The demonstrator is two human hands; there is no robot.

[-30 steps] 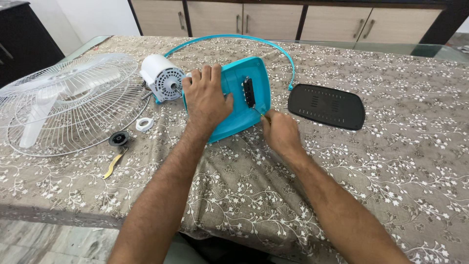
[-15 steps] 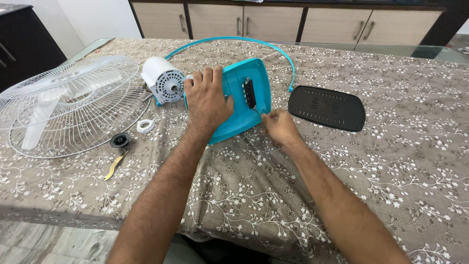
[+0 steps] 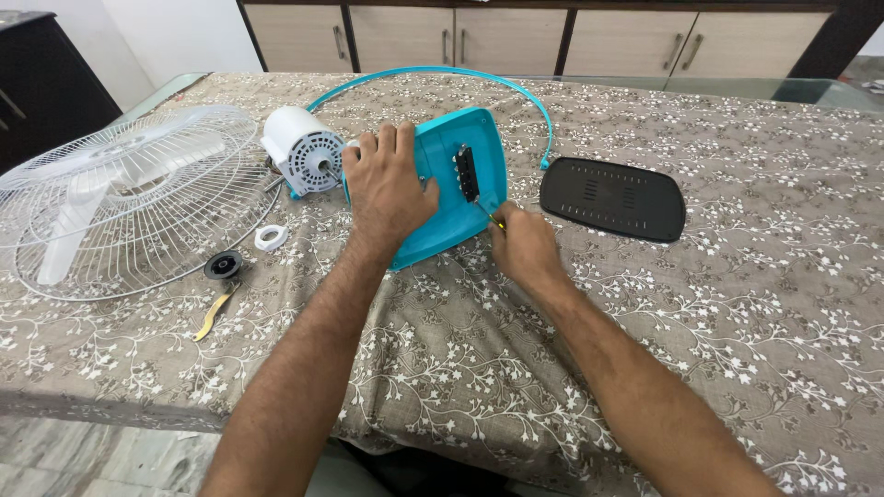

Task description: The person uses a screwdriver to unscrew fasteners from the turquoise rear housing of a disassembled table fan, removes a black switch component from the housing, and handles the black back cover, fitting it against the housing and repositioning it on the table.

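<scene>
A teal plastic fan base (image 3: 451, 189) lies upside down on the patterned tablecloth, with a black switch block (image 3: 467, 172) set in it. My left hand (image 3: 387, 184) presses flat on the base's left half, fingers spread. My right hand (image 3: 523, 244) is at the base's lower right edge, fingers closed around a small screwdriver (image 3: 491, 215) whose thin tip points toward the switch block. The white fan motor (image 3: 304, 147) sits joined to the base just left of my left hand.
White wire fan guards with blades (image 3: 129, 193) lie at the left. A black round cap (image 3: 223, 265), a white ring (image 3: 270, 237) and a yellow strip (image 3: 212, 313) lie below them. A black oval plate (image 3: 612, 198) is at the right. A teal rim ring (image 3: 433, 78) curves behind.
My right hand shifted slightly at the base's lower right edge, opening a little and closing again on the screwdriver. My left hand stayed pressed on the base.
</scene>
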